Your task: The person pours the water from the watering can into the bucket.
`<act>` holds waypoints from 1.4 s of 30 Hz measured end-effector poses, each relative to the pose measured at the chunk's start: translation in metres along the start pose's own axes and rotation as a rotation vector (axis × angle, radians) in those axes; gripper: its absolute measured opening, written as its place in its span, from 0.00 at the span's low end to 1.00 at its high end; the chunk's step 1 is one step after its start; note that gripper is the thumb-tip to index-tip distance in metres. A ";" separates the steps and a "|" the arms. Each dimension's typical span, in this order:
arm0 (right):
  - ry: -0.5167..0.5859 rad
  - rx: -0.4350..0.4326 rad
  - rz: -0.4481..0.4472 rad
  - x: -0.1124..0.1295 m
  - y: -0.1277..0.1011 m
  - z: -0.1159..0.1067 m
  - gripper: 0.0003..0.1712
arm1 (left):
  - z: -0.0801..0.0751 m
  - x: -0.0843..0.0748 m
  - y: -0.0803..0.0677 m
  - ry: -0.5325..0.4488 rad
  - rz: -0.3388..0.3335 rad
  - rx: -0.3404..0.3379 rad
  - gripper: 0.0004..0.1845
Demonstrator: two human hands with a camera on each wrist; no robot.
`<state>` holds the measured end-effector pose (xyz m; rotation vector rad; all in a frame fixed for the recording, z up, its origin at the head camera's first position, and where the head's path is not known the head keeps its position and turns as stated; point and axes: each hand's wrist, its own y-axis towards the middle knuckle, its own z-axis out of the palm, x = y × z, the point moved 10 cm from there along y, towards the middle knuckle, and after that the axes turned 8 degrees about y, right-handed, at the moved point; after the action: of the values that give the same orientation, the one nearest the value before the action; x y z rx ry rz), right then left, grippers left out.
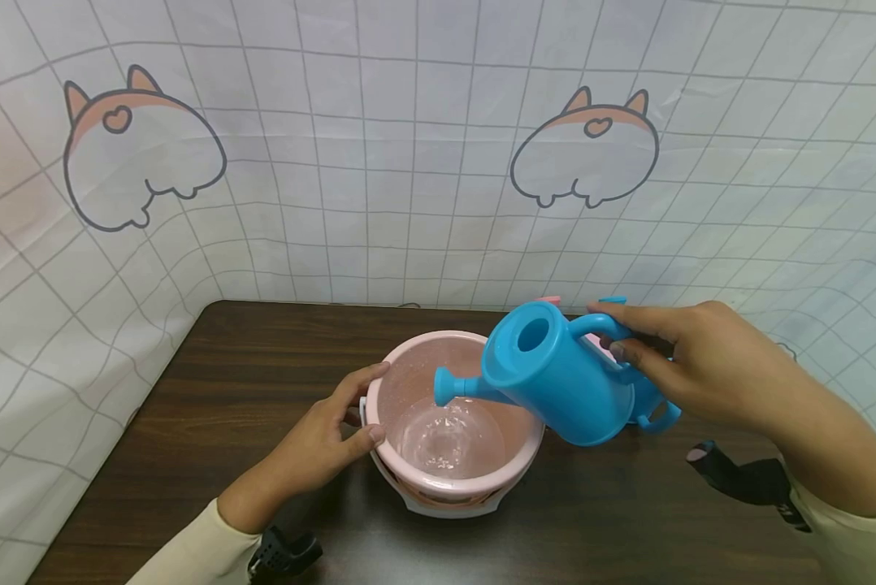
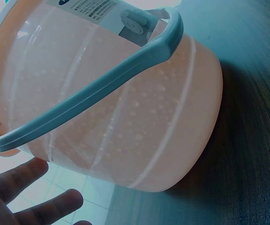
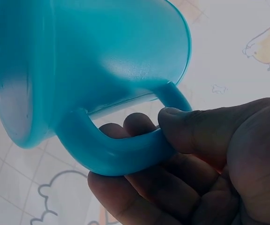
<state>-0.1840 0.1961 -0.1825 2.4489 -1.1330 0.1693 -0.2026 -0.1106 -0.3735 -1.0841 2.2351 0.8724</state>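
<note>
Nearest, the left hand [image 1: 321, 443] rests on the rim of the pink bucket [image 1: 409, 382], its fingers relaxed and straight beside the white bail handle [image 2: 102, 89]. Right hand [image 1: 690, 361] grips the handle of the blue watering can [image 1: 555, 374], tilted, spout over the bucket's opening. Dark table [image 1: 226, 357] lies open beyond the left fingers.

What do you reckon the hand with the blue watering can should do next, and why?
Probably keep the blue watering can tipped over the pink bucket. The right hand grips its handle, the spout hangs inside the rim, water already lies in the bottom, and the left hand steadies the bucket's edge.
</note>
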 end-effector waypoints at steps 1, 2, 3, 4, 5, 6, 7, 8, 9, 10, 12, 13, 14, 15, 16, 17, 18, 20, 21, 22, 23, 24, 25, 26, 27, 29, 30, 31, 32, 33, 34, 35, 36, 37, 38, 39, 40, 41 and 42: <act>0.000 -0.001 0.000 0.000 0.000 0.000 0.29 | 0.000 0.000 0.000 -0.002 0.001 0.000 0.37; -0.004 -0.006 -0.003 0.000 0.000 0.000 0.29 | 0.000 0.000 0.000 -0.004 0.002 0.000 0.37; -0.005 -0.007 -0.002 0.000 0.000 0.000 0.29 | 0.000 0.000 0.000 -0.005 0.003 -0.001 0.37; -0.008 -0.011 -0.004 0.000 0.000 -0.001 0.29 | 0.000 0.000 0.000 -0.006 0.004 -0.001 0.37; -0.006 -0.012 -0.008 0.001 0.000 -0.001 0.29 | 0.000 0.000 0.000 -0.006 0.004 -0.001 0.37; -0.006 -0.016 -0.012 0.001 0.000 -0.001 0.30 | 0.000 0.000 0.000 -0.006 0.004 -0.001 0.37; -0.004 -0.018 -0.014 0.001 0.000 -0.001 0.30 | 0.000 0.000 0.000 -0.007 0.003 0.000 0.37; -0.002 -0.020 -0.016 0.001 0.000 -0.001 0.30 | 0.000 0.000 0.000 -0.007 0.002 0.001 0.37; 0.000 -0.022 -0.017 0.002 0.001 -0.001 0.30 | 0.000 0.000 0.000 -0.007 0.001 0.002 0.37; 0.003 -0.022 -0.018 0.002 0.001 -0.001 0.30 | 0.000 0.000 0.000 -0.006 -0.002 0.004 0.37; 0.008 -0.024 -0.017 0.002 0.001 -0.001 0.30 | 0.000 0.001 -0.001 -0.006 -0.008 0.007 0.37; 0.009 -0.024 -0.015 0.002 0.001 -0.001 0.30 | 0.000 0.001 -0.001 -0.006 -0.010 0.008 0.37; 0.010 -0.023 -0.011 0.002 0.001 -0.001 0.29 | 0.000 0.001 -0.001 -0.005 -0.013 0.009 0.37; 0.010 -0.024 -0.008 0.002 0.001 -0.001 0.29 | 0.000 0.001 -0.001 -0.005 -0.015 0.010 0.37; 0.010 -0.026 -0.007 0.002 0.001 -0.001 0.29 | 0.000 0.001 -0.001 -0.005 -0.017 0.010 0.37; 0.011 -0.028 -0.005 0.002 0.001 -0.001 0.29 | 0.000 0.001 -0.001 -0.006 -0.018 0.010 0.37; 0.012 -0.030 -0.003 0.002 0.001 -0.001 0.29 | 0.000 0.001 -0.001 -0.008 -0.019 0.010 0.37; 0.015 -0.038 -0.002 0.001 0.001 -0.001 0.29 | 0.000 0.001 -0.001 -0.010 -0.019 0.009 0.37; 0.016 -0.042 -0.003 0.001 0.001 -0.002 0.29 | 0.000 0.001 -0.001 -0.011 -0.019 0.008 0.37; 0.017 -0.046 -0.003 0.002 0.001 -0.002 0.29 | 0.000 0.002 -0.001 -0.010 -0.019 0.008 0.37; 0.018 -0.048 -0.002 0.002 0.001 -0.002 0.29 | 0.000 0.002 -0.001 -0.011 -0.018 0.008 0.37; 0.017 -0.050 -0.001 0.002 0.001 -0.002 0.29 | 0.000 0.001 -0.001 -0.012 -0.016 0.008 0.37; 0.017 -0.051 -0.002 0.002 0.001 -0.002 0.29 | 0.000 0.002 -0.001 -0.012 -0.016 0.009 0.37; 0.018 -0.053 -0.004 0.003 0.001 -0.002 0.29 | 0.000 0.001 -0.001 -0.012 -0.015 0.009 0.37; 0.019 -0.055 -0.007 0.003 0.001 -0.002 0.29 | 0.000 0.001 -0.001 -0.010 -0.015 0.010 0.37; 0.024 -0.057 -0.008 0.004 0.001 -0.002 0.29 | 0.000 0.001 -0.001 -0.010 -0.016 0.011 0.37; 0.028 -0.058 -0.010 0.004 0.001 -0.002 0.29 | 0.000 0.001 -0.001 -0.009 -0.018 0.012 0.37; 0.029 -0.059 -0.010 0.004 0.001 -0.002 0.29 | 0.000 0.001 -0.001 -0.009 -0.019 0.013 0.37; 0.032 -0.060 -0.010 0.004 0.001 -0.002 0.29 | 0.000 0.001 -0.001 -0.008 -0.020 0.012 0.37; 0.034 -0.059 -0.009 0.004 0.001 -0.001 0.28 | 0.000 0.001 -0.001 -0.010 -0.021 0.013 0.37; 0.038 -0.059 -0.008 0.005 0.002 -0.001 0.28 | 0.000 0.001 -0.001 -0.011 -0.022 0.014 0.37; 0.040 -0.059 -0.008 0.005 0.002 -0.001 0.28 | 0.000 0.001 -0.001 -0.011 -0.022 0.014 0.37; 0.049 -0.055 -0.003 0.005 0.002 -0.001 0.28 | 0.000 0.001 -0.001 -0.011 -0.023 0.015 0.37; 0.056 -0.053 0.001 0.005 0.002 -0.001 0.28 | 0.000 0.001 -0.001 -0.011 -0.023 0.014 0.37; 0.072 -0.045 0.010 0.005 0.003 0.000 0.27 | 0.000 0.001 -0.001 -0.010 -0.022 0.014 0.37; 0.086 -0.037 0.021 0.004 0.003 0.001 0.27 | 0.000 0.001 0.000 -0.009 -0.021 0.015 0.37; 0.097 -0.029 0.032 0.004 0.003 0.002 0.27 | 0.000 0.001 0.000 -0.007 -0.019 0.014 0.37; 0.107 -0.021 0.045 0.003 0.003 0.002 0.27 | 0.000 0.001 0.000 -0.005 -0.018 0.014 0.37; 0.112 -0.016 0.053 0.003 0.003 0.003 0.27 | 0.000 0.001 0.000 -0.006 -0.017 0.014 0.37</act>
<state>-0.1847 0.1913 -0.1833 2.3652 -1.1465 0.3080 -0.2028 -0.1109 -0.3740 -1.0909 2.2210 0.8512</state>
